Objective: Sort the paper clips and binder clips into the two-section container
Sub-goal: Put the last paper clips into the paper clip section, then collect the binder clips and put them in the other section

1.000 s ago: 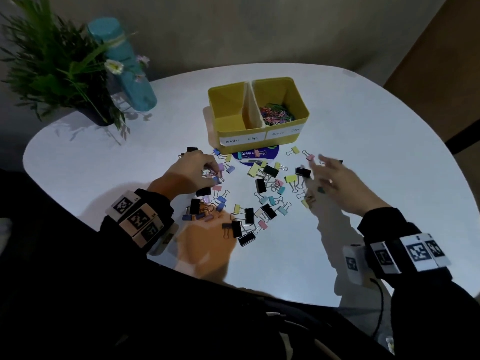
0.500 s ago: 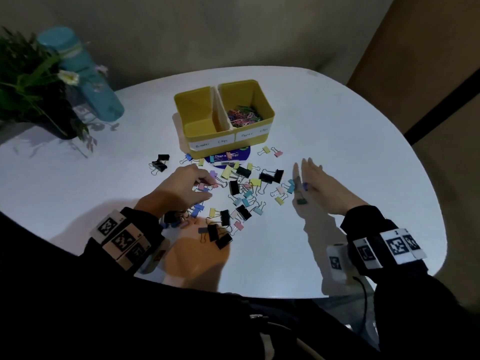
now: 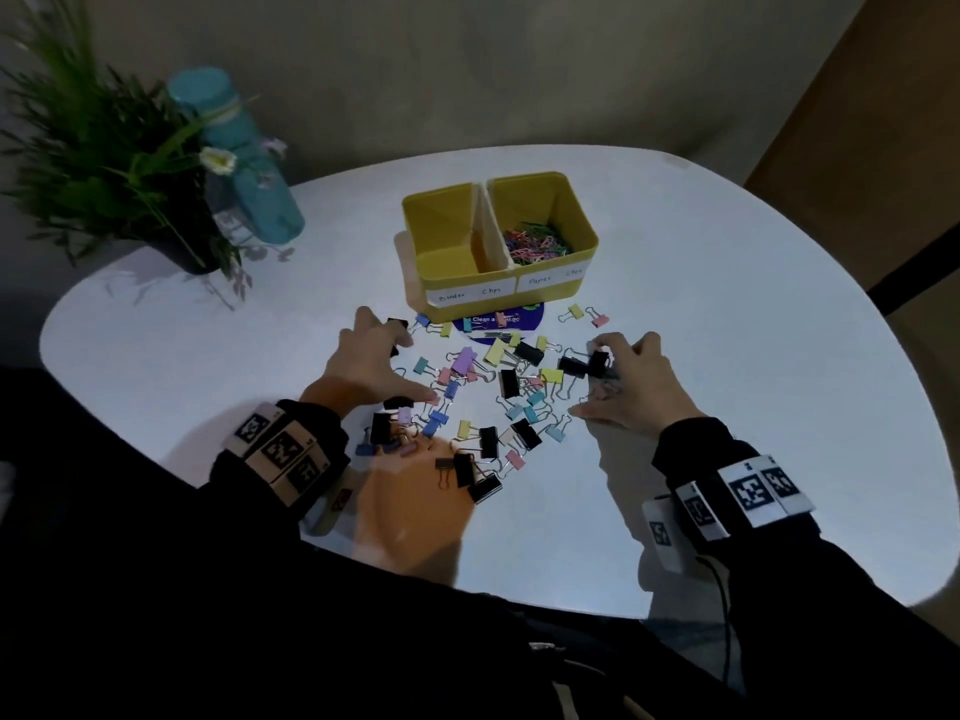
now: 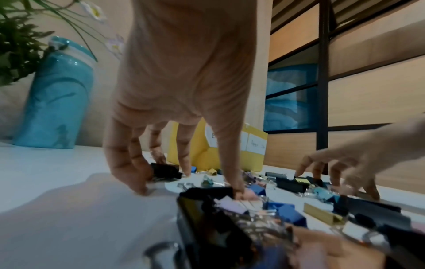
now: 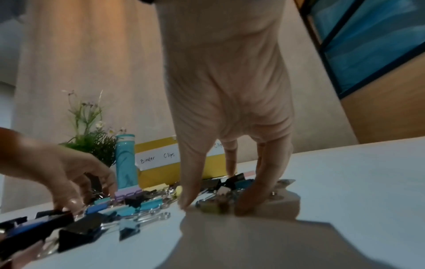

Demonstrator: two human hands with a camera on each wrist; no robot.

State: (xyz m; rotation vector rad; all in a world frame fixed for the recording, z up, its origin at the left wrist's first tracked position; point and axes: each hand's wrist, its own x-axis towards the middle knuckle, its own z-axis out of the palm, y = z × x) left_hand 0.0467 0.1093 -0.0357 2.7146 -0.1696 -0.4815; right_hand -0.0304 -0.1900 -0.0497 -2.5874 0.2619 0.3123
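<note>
The yellow two-section container (image 3: 586, 236) stands at the table's middle back. Its right section, labelled Paper Clips, holds coloured paper clips (image 3: 537, 244); nothing shows in the left one, labelled Binder Clips. Black and coloured binder clips (image 3: 519, 402) lie scattered in front of it. My left hand (image 3: 410, 366) spreads over the pile's left edge, fingertips on the table, a black clip (image 4: 165, 172) between its fingers. My right hand (image 3: 589, 381) arches over the pile's right edge, fingers curled round a black clip (image 3: 597, 362), with more clips (image 5: 214, 207) between thumb and fingers.
A potted plant (image 3: 104, 163) and a teal bottle (image 3: 244, 158) stand at the back left. A blue round label (image 3: 498, 322) lies under the container's front. The white table (image 3: 753, 366) curves away to its edge on the right and near me.
My right hand went from flat beside the pile to curled over its right edge. My left hand spread its fingers wider and reached toward the container.
</note>
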